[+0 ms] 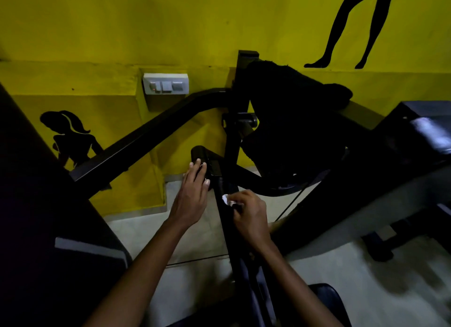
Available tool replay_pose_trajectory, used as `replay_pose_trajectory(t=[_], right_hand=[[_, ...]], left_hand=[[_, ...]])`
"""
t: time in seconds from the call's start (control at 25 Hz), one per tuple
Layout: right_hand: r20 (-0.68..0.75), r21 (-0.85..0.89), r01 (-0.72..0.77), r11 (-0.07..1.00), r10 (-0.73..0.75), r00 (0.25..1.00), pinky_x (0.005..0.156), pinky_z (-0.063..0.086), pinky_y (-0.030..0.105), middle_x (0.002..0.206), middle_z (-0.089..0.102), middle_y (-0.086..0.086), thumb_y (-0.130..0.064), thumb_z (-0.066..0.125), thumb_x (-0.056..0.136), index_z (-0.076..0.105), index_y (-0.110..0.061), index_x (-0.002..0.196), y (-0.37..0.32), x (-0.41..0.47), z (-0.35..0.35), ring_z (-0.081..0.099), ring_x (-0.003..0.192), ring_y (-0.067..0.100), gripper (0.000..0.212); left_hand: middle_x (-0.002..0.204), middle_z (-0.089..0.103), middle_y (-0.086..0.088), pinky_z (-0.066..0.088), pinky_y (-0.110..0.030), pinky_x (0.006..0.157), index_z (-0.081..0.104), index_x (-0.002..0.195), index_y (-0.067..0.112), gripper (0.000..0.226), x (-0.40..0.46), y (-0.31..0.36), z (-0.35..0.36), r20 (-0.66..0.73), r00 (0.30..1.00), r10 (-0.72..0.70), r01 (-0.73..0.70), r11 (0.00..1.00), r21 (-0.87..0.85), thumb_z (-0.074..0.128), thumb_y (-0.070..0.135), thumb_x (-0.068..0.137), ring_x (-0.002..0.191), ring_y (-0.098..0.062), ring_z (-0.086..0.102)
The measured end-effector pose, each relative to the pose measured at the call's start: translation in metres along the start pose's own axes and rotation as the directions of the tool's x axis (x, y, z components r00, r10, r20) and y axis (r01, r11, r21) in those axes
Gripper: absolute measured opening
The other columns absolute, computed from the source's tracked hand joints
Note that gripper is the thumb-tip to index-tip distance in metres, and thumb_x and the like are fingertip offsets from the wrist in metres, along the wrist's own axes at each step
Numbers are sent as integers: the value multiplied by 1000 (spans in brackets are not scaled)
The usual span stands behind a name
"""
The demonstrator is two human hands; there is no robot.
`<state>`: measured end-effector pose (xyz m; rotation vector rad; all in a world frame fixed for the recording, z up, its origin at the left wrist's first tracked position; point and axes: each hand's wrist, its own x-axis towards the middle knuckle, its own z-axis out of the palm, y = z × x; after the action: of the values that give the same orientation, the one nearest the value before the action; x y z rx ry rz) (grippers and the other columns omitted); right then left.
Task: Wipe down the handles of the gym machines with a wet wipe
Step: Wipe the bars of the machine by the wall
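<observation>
Head view: right hand (249, 216) pinches crumpled white wipe (225, 199).

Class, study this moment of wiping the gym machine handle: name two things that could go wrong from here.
1. The wet wipe is a small crumpled wad pinched in the right hand, so it may slip or skip parts of the black bar.
2. The dim light may hide missed spots where the left hand rests.
</observation>
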<state>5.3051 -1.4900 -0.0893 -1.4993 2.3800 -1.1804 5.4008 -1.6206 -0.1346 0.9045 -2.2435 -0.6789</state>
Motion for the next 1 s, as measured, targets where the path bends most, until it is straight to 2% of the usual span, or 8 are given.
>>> replay_pose_trajectory(t=[0.2, 0.32, 0.48, 0.64, 0.76, 0.84, 0.88, 1.0], right_hand=[[147, -261, 218, 940, -185, 972, 76, 54, 34, 107, 63, 12, 5, 63, 79, 68, -2, 103, -7, 29, 27, 57, 98, 27, 26], [280, -385, 371, 845, -276, 919, 63, 54, 38, 98, 62, 14, 6, 63, 77, 67, 2, 97, -11, 28, 26, 55, 92, 28, 21], [521, -427, 600, 676, -359, 775, 52, 50, 31, 77, 59, 12, -1, 76, 67, 67, 3, 77, -20, 17, 14, 54, 77, 26, 14], [461, -540, 522, 660, -288, 840, 51, 48, 26, 72, 62, 8, -11, 83, 61, 70, -1, 74, -28, 17, 20, 57, 75, 21, 21], [549, -551, 623, 555, -321, 772, 54, 51, 28, 64, 61, 6, -17, 86, 58, 70, -8, 62, -33, 5, 25, 57, 67, 20, 19], [618, -487, 663, 569, -313, 721, 50, 48, 27, 58, 58, 4, -18, 88, 53, 66, -10, 54, -37, -8, 18, 55, 61, 19, 23], [608, -482, 653, 584, -314, 729, 49, 47, 26, 59, 59, 3, -20, 88, 51, 66, -13, 54, -40, -13, 11, 56, 61, 18, 23], [581, -532, 598, 599, -256, 773, 72, 53, 31, 88, 64, 11, -15, 72, 77, 71, -7, 85, -44, -17, -2, 58, 90, 24, 11]], left_hand=[[157, 11, 8, 12, -19, 113, 21, 150, 18, 53, 7, -19, 2, 54, 999, 9, -3, 992, -124, 29, 36, 101, 146, -7, 3], [159, 11, 6, 11, -18, 112, 20, 150, 21, 56, 10, -25, 2, 72, 997, 38, -27, 989, -144, 28, 40, 98, 146, -7, 3], [159, 11, 6, 13, -19, 112, 20, 150, 22, 57, 11, -29, 3, 63, 997, 48, -39, 990, -133, 27, 44, 98, 147, -8, 3], [159, 11, 6, 17, -24, 114, 21, 150, 22, 55, 9, -31, 5, 46, 997, 63, -56, 989, -137, 27, 41, 99, 147, -9, 4], [159, 11, 5, 16, -21, 113, 20, 150, 22, 53, 4, -29, 6, 34, 998, 53, -48, 990, -131, 27, 37, 99, 147, -9, 4], [159, 11, 5, 13, -13, 111, 21, 150, 22, 53, 1, -26, 4, 31, 998, 52, -48, 991, -126, 27, 35, 99, 147, -10, 5], [159, 11, 5, 12, -10, 110, 21, 150, 22, 52, -1, -25, 3, 31, 998, 60, -56, 991, -122, 27, 34, 99, 147, -9, 5], [159, 10, 4, 14, -16, 112, 21, 150, 24, 51, -8, -22, 4, 21, 997, 74, -71, 991, -111, 26, 34, 100, 147, -11, 4]])
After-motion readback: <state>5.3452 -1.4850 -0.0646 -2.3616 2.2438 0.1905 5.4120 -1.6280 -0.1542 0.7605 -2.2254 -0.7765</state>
